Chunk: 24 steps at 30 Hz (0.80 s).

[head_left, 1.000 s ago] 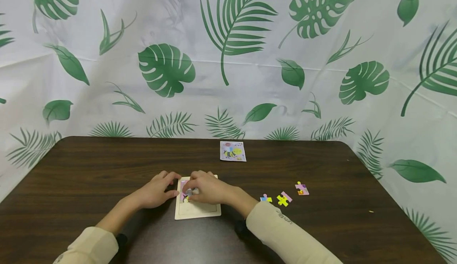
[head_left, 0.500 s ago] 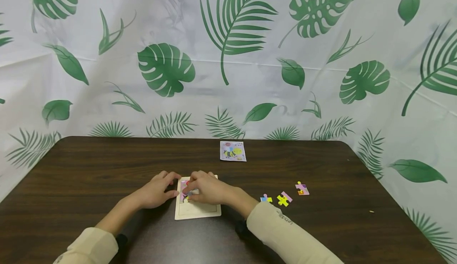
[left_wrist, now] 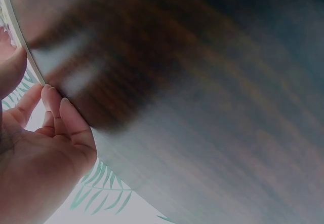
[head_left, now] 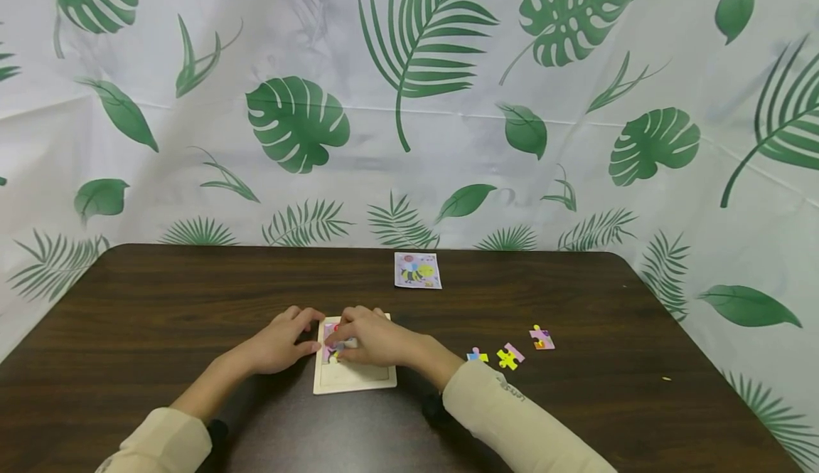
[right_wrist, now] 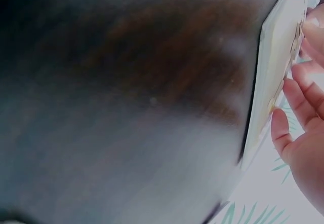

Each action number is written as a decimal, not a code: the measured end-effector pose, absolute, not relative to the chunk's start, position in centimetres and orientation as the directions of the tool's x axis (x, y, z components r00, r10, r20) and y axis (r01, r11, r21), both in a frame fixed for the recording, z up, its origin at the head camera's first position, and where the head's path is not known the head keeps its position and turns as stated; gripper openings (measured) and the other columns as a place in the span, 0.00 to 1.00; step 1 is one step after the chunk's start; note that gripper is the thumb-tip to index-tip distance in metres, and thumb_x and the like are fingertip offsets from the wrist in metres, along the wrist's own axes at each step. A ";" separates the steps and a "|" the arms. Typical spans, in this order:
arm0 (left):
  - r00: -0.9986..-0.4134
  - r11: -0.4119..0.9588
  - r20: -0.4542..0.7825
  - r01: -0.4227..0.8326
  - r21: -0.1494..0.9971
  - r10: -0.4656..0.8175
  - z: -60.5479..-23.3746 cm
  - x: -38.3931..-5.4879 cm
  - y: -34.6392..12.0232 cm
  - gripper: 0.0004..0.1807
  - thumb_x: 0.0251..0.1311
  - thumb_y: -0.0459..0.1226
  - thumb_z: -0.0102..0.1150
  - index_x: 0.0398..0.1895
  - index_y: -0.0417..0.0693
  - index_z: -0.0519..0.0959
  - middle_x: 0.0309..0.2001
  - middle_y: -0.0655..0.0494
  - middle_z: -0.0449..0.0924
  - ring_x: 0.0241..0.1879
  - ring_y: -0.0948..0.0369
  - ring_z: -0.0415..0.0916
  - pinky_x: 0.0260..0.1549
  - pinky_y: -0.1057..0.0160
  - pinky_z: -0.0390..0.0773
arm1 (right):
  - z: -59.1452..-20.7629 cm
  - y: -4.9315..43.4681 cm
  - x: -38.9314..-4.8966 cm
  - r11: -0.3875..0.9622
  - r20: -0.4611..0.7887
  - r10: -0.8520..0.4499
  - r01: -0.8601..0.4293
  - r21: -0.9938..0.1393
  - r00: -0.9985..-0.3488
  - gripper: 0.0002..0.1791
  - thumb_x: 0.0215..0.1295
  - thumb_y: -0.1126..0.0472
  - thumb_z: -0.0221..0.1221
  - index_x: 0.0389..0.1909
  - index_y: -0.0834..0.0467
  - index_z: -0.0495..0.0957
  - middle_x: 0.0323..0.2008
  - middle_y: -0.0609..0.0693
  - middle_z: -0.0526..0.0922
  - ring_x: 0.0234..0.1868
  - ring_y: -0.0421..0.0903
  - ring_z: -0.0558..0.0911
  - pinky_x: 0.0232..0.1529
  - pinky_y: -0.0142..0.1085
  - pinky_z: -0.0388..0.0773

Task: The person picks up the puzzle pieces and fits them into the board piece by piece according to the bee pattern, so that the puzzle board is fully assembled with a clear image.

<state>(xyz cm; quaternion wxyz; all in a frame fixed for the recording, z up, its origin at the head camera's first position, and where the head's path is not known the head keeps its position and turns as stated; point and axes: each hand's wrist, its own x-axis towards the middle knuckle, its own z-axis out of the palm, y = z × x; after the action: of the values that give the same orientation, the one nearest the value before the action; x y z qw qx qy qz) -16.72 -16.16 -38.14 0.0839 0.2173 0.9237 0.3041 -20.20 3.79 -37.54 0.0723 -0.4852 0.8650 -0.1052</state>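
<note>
A pale wooden puzzle board (head_left: pixel 355 380) lies on the dark table, its upper left part filled with pink printed puzzle pieces (head_left: pixel 329 353). My left hand (head_left: pixel 281 341) rests at its left side, index fingertip by the far corner and thumb tip against the edge. In the left wrist view, that hand's fingertips meet the thin board edge (left_wrist: pixel 18 29). Over the board, my right hand (head_left: pixel 374 338) bends its thumb and index finger about a puzzle piece, mostly hidden under the fingers. The right wrist view has the right hand (right_wrist: pixel 309 102) with several fingertips at the board surface (right_wrist: pixel 268 67).
Three loose puzzle pieces lie right of the board: a blue and yellow piece (head_left: pixel 477 356) beside the right sleeve, a yellow and pink piece (head_left: pixel 509 357), and a pink piece (head_left: pixel 541 338). A bee picture card (head_left: pixel 417 271) lies near the table's far edge.
The right fingers shift slightly over the board, and a bit of red print shows beside the index finger. The left hand, board and loose pieces stay put.
</note>
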 end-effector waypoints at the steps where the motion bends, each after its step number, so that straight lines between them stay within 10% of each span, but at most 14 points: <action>1: -0.892 0.722 -0.024 0.350 0.597 0.452 -38.2 -16.7 -16.2 0.19 0.59 0.36 0.57 0.52 0.40 0.68 0.38 0.49 0.66 0.38 0.52 0.65 0.37 0.51 0.68 | -37.5 3.8 -20.2 0.507 -0.025 -0.855 -0.825 -0.249 -0.518 0.14 0.59 0.54 0.61 0.46 0.48 0.81 0.37 0.44 0.73 0.39 0.38 0.70 0.33 0.29 0.56; 24: -0.889 0.726 -0.025 0.356 0.589 0.457 -38.2 -16.9 -16.2 0.19 0.59 0.37 0.57 0.52 0.40 0.68 0.37 0.49 0.66 0.38 0.52 0.65 0.37 0.51 0.68 | -37.4 3.5 -20.5 0.543 -0.066 -0.830 -0.776 -0.319 -0.554 0.14 0.57 0.55 0.63 0.46 0.47 0.82 0.36 0.42 0.72 0.38 0.36 0.67 0.34 0.29 0.56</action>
<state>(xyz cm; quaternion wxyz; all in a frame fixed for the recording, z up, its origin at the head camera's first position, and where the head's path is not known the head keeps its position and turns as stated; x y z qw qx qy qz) -16.87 -16.24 -38.18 0.0842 0.2198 0.9250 0.2981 -20.49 3.54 -37.36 0.1053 -0.4606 0.8721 -0.1275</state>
